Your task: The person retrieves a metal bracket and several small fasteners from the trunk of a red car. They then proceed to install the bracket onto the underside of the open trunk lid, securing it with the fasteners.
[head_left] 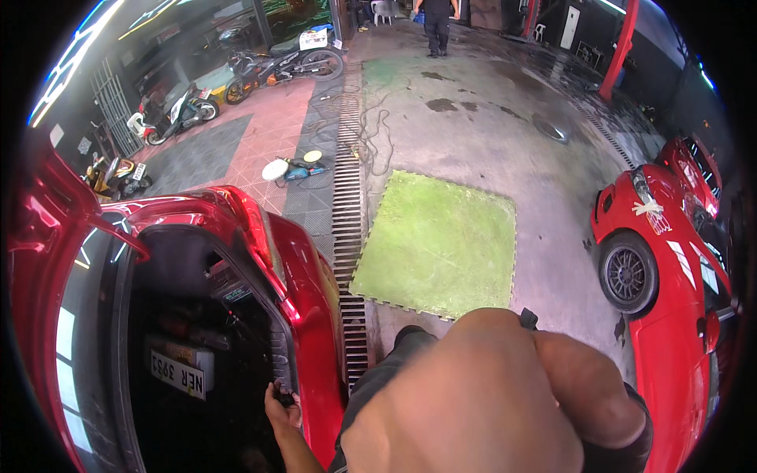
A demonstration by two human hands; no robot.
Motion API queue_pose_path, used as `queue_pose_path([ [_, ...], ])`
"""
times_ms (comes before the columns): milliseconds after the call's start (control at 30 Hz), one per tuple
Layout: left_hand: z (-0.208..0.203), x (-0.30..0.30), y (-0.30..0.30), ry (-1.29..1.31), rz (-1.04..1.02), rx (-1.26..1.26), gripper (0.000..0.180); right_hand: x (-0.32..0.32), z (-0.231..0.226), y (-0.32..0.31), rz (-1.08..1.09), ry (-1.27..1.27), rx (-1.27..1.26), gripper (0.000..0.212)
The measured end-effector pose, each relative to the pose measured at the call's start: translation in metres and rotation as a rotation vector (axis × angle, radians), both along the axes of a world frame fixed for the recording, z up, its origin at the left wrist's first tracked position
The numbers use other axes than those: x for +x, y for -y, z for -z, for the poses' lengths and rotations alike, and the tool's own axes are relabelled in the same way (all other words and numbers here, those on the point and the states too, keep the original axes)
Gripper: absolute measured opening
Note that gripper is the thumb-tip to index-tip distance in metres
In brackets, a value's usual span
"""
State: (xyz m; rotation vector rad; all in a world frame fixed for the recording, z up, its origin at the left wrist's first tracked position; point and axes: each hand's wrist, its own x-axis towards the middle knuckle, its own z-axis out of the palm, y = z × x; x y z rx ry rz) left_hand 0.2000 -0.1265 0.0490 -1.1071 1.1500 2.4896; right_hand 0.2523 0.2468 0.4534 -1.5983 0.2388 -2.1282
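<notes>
Head view: my left grip (282, 410) is closed on what seems a small black object (285, 400), at the right rim of the open boot (281, 343). I judge the step as handling it there; the next move calls for a steady hold. The object lies within this grip; my right grip is out of sight.

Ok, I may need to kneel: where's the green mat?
In the head view, the mat lies on the floor near the middle, mostly right of the long grate.
</notes>
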Motion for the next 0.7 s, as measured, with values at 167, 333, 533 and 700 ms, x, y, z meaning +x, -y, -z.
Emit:
queue_pose_path([
  [167,0.013,-0.005,-0.024,0.017,0.043,0.032,0.022,0.019,-0.004,-0.058,0.172,-0.002,-0.003,0.031],
  [333,-0.002,-0.005,-0.107,0.085,0.150,0.036,0.024,0.021,0.012,-0.141,0.811,0.177,0.098,0.033],
  [533,-0.051,0.014,-0.236,-0.017,0.218,0.050,0.026,-0.013,0.060,-0.299,2.382,0.270,0.677,0.024],
  [700,-0.057,0.045,-0.284,0.018,0.291,0.047,0.029,-0.049,0.034,-0.425,2.929,0.018,0.698,0.032],
])
